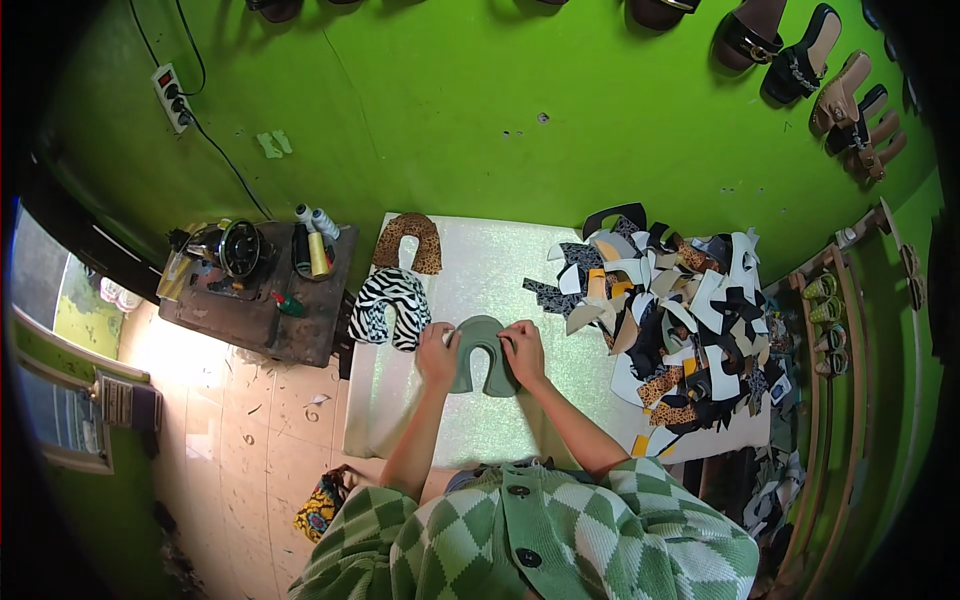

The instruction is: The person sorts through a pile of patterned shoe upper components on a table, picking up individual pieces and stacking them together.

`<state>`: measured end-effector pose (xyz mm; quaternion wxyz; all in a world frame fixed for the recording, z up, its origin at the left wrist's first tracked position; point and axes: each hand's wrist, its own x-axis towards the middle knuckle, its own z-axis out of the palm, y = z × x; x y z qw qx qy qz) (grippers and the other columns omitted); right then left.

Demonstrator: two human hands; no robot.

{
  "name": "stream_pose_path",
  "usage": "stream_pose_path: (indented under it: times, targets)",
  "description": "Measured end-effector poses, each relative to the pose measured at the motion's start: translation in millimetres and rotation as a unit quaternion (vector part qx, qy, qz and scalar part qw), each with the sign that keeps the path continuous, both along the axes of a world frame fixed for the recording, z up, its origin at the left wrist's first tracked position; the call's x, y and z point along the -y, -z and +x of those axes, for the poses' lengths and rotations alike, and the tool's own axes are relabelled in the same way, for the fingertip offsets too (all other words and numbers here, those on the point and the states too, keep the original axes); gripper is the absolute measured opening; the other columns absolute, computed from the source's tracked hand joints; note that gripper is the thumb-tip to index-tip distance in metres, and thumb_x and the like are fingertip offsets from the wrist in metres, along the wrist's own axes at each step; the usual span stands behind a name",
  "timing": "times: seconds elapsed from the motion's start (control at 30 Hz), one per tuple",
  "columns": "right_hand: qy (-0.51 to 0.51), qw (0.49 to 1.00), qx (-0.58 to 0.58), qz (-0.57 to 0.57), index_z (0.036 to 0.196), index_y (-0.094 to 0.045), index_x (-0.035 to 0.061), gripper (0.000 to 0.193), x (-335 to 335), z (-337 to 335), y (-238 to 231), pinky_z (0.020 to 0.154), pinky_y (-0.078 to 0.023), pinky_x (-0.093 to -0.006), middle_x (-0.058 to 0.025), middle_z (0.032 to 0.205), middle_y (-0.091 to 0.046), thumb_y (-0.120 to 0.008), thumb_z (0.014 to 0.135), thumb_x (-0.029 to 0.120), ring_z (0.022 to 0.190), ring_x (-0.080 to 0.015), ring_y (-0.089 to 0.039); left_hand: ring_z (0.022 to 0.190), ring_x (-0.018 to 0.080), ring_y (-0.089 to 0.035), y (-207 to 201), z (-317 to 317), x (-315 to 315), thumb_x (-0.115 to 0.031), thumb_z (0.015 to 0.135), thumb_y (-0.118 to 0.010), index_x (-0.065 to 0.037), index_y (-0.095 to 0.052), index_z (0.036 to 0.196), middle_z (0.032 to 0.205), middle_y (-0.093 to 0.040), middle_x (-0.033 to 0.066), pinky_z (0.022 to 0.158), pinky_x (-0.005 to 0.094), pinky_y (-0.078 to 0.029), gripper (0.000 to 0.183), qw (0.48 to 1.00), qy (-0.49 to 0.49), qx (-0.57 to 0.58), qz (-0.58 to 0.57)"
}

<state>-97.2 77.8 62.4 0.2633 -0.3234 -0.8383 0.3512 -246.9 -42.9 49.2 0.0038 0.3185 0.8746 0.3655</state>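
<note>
Our left hand [437, 357] and right hand [523, 354] meet at the green U-shaped stack [480, 328], mid-counter [500, 262].
Each touches one side of it; whether either is clamped on it, we cannot tell. Left of it lies the zebra-print piece [385, 286], with the leopard-print piece [409, 226] farther off; both look already set aside. We judge the green one under way, its layers not yet flush. The right-hand heap of mixed offcuts [660, 290] seems unsorted.

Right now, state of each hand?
Left hand: fingers curled at the left edge of the green U-shaped piece; firm grip can't be told.
Right hand: fingers bent at its right edge; grip likewise unclear.
</note>
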Motion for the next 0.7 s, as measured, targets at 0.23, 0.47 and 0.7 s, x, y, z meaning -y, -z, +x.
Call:
stream_pose_path:
  times: [0.23, 0.47, 0.7]
  targets:
    - [-0.154, 0.972, 0.043, 0.171, 0.126, -0.053, 0.0068, 0.049, 19, 10, -3, 0.1, -0.035, -0.0438, -0.0105, 0.136, -0.049, -0.059, 0.078, 0.0, 0.125, -0.0273, -0.047, 0.115, 0.0272, -0.055, -8, 12, 18, -0.003, 0.079, -0.057, -0.006, -0.06, 0.108, 0.116, -0.06, 0.0092, 0.093, 0.0385, -0.044, 0.029, 0.97, 0.211, -0.12, 0.028]
    - [-0.193, 0.945, 0.166, 0.206, 0.143, -0.037, 0.0049, 0.055, 22, 5, 4, 0.112, -0.024, -0.0475, -0.009, 0.152, -0.032, -0.05, 0.092, 0.018, 0.14, -0.0256, -0.03, 0.136, 0.0292, -0.038, -4, 11, 23, -0.016, 0.087, -0.053, -0.001, -0.045, 0.136, 0.144, -0.042, 0.0148, 0.107, 0.0394, -0.033, 0.052, 0.94, 0.298, -0.142, -0.087]
    - [-0.205, 0.936, 0.211, 0.191, 0.148, -0.026, 0.0063, 0.063, 18, -1, 16, 0.114, -0.019, -0.0522, -0.0081, 0.156, -0.022, -0.046, 0.095, 0.033, 0.144, -0.0244, -0.022, 0.144, 0.035, -0.019, 6, 9, 21, -0.031, 0.092, -0.047, 0.006, -0.028, 0.145, 0.154, -0.021, 0.0214, 0.113, 0.0423, -0.023, 0.067, 0.919, 0.33, -0.127, -0.174]
